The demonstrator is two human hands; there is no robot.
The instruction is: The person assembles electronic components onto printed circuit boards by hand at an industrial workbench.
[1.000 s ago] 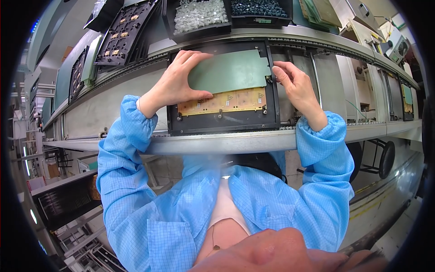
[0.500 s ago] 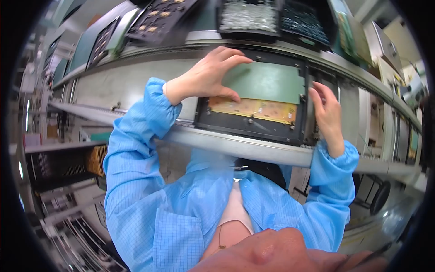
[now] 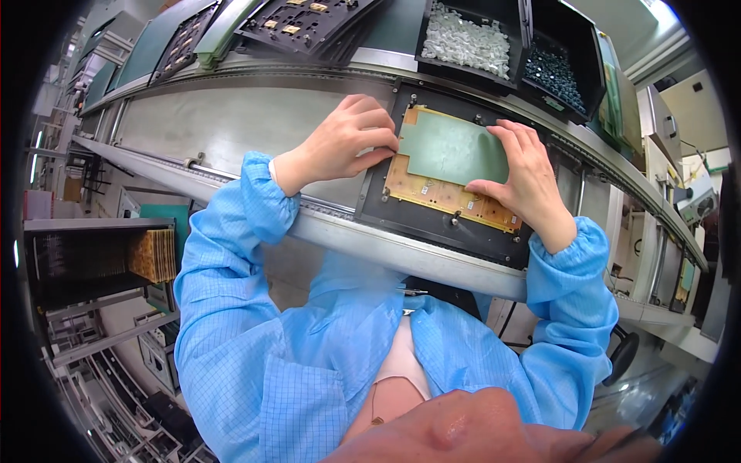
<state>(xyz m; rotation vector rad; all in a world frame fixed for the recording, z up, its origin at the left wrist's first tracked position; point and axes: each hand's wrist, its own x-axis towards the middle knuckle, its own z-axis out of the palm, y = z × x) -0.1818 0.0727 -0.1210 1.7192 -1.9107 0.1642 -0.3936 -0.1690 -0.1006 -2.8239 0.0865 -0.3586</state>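
Observation:
A flat green sheet [image 3: 451, 148] lies over a yellow-orange circuit board [image 3: 417, 187], whose left end and near strip show. Both rest in a black fixture frame [image 3: 417, 224] with small posts around its rim. My right hand [image 3: 529, 174] spans the sheet's right end, thumb at the near edge and fingers at the far corner, gripping it. At the board's left edge my left hand [image 3: 340, 143] is closed, fingertips pinched together. Whatever it pinches, if anything, is hidden.
The fixture sits on a conveyor with a metal front rail [image 3: 417, 251]. Behind it stand a black bin of clear small parts [image 3: 467, 42] and one of dark parts [image 3: 556, 77]. Black fixture plates [image 3: 305, 23] lie on the back ledge. A rack [image 3: 93, 258] is at left.
My right hand has moved left from beside the fixture onto the sheet's right end. My left hand has drawn back from the sheet to the board's left edge, its fingers closing. The view has turned slightly.

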